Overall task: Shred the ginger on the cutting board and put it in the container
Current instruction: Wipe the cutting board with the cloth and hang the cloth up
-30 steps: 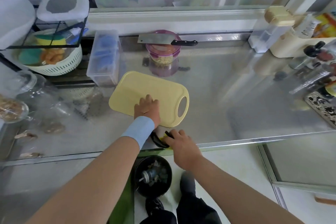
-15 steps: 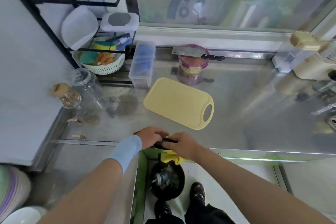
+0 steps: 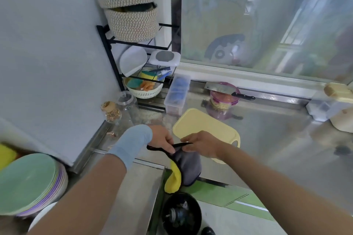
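Stainless steel counter [image 3: 277,139] runs along a frosted window that carries one cartoon face [image 3: 227,49]; any lettering is too blurred to read. Your two forearms reach in from 6 o'clock and meet just above the counter's near edge. Your left hand [image 3: 162,138], with a pale blue wrist sleeve [image 3: 133,143] behind it, is turned palm down, fingers curled to pinch the black hem of one cloth [image 3: 188,168]. Your right hand [image 3: 202,144] pinches the same hem at 3 o'clock of the left, so the hem is stretched between them. The cloth's grey body and yellow underside hang below the hands.

One yellow cutting board [image 3: 202,126] lies flat at 12 o'clock of your right hand, which overlaps its near edge. At 1 o'clock from the board stands one purple-rimmed container [image 3: 223,101] with pale shreds showing through its wall. One cleaver [image 3: 219,88] lies flat across its top, black handle toward 3 o'clock.
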A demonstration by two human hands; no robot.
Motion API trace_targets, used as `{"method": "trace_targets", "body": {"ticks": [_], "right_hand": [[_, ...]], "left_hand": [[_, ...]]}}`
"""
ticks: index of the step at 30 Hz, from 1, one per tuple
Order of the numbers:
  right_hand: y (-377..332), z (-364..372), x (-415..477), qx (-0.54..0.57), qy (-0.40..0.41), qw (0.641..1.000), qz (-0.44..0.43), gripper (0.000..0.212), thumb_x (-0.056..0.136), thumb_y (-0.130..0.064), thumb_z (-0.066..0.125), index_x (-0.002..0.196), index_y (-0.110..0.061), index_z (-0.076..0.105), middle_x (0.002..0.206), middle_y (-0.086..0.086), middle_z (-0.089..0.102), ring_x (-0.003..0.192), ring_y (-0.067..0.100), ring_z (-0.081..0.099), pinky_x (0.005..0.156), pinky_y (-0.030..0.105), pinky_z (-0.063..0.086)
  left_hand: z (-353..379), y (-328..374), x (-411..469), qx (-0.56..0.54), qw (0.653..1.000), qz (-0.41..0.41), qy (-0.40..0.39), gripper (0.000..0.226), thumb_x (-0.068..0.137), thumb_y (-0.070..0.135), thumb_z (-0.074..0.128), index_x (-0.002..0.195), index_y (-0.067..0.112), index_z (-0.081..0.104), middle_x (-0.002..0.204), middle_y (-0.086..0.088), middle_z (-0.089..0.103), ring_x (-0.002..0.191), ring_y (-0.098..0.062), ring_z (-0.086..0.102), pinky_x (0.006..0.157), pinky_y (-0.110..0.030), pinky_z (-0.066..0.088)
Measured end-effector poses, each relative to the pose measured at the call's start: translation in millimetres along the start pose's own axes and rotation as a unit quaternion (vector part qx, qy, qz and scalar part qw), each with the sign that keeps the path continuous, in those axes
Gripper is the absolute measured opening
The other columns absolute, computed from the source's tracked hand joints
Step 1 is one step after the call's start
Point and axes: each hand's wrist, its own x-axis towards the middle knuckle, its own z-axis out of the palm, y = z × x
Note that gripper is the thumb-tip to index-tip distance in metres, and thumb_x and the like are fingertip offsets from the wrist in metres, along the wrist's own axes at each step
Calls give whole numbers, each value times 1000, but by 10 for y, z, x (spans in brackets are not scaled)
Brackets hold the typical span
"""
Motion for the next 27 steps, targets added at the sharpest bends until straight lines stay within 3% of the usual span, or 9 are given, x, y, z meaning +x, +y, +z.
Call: {"method": "trace_targets", "body": {"ticks": [3, 7, 12, 14, 18, 21, 23, 24, 27], "right_hand": [[-240, -287, 17, -29, 0, 999, -46, 11, 85, -29, 68, 77, -23, 72, 76, -3, 64, 77, 18, 56, 78, 35, 46], [-662, -572, 108, 1, -19, 995, -102, 28, 78, -10, 55, 99, -16, 72, 96, 6, 70, 95, 27, 63, 89, 38, 50], [-1280, -837, 285, 101, 13, 987, -124, 25, 83, -19, 51, 95, -6, 69, 90, 13, 70, 87, 32, 63, 84, 39, 53], [-1480, -920, 312, 150, 17, 979, -137, 19, 92, -32, 63, 83, -17, 71, 83, -2, 75, 83, 18, 68, 82, 31, 52], [-1928, -1133, 439, 68, 71, 976, -193, 49, 95, -54, 61, 89, -6, 74, 91, 9, 75, 85, 25, 70, 83, 40, 53], [-2328, -1238, 489, 62, 91, 959, -259, 36, 102, -30, 55, 90, 3, 61, 77, 7, 59, 68, 14, 55, 69, 33, 42], [-2631, -1250, 497, 86, 80, 943, -312, 17, 98, 0, 49, 92, -11, 60, 90, 5, 63, 81, 12, 59, 77, 32, 46], [-2796, -1248, 491, 110, 68, 934, -334, 30, 93, 9, 46, 98, -17, 60, 100, 5, 65, 91, 13, 61, 83, 32, 48], [-3299, -1263, 470, 171, 42, 916, -361, 27, 95, 2, 50, 96, -20, 65, 93, -5, 68, 87, 9, 63, 76, 22, 49]], "left_hand": [[-270, 77, -250, -42, 998, -2, 46, 24, 92, 51, 56, 86, 29, 62, 80, 8, 66, 72, -11, 61, 80, -30, 53], [-631, 137, -566, -154, 977, 18, 150, 15, 97, 35, 56, 99, 20, 59, 75, 4, 67, 56, -4, 65, 55, -15, 48], [-1069, -40, -987, -191, 959, 32, 208, 19, 87, 30, 70, 106, 25, 67, 89, -11, 72, 66, -12, 62, 72, -25, 55], [-1214, -132, -1178, -239, 936, 40, 256, 18, 85, 24, 74, 102, 21, 71, 91, -13, 73, 71, -16, 64, 81, -32, 58], [-1467, -233, -1543, -395, 816, 93, 411, 16, 84, 8, 73, 100, 11, 70, 88, -10, 73, 82, -20, 71, 85, -37, 58], [-1639, -232, -1746, -457, 745, 128, 468, 12, 89, 6, 67, 100, 11, 68, 91, -8, 70, 86, -20, 71, 84, -37, 58], [-1772, -234, -1880, -486, 701, 139, 503, 15, 91, 4, 64, 105, 9, 66, 92, -10, 66, 83, -20, 69, 80, -36, 59], [-1846, -240, -1958, -496, 677, 139, 525, 18, 91, 3, 64, 108, 7, 64, 92, -11, 66, 80, -19, 69, 78, -35, 59], [-2076, -328, -2260, -506, 618, 116, 591, 21, 87, 6, 70, 106, 3, 63, 92, -12, 69, 73, -18, 70, 74, -31, 59]]}}
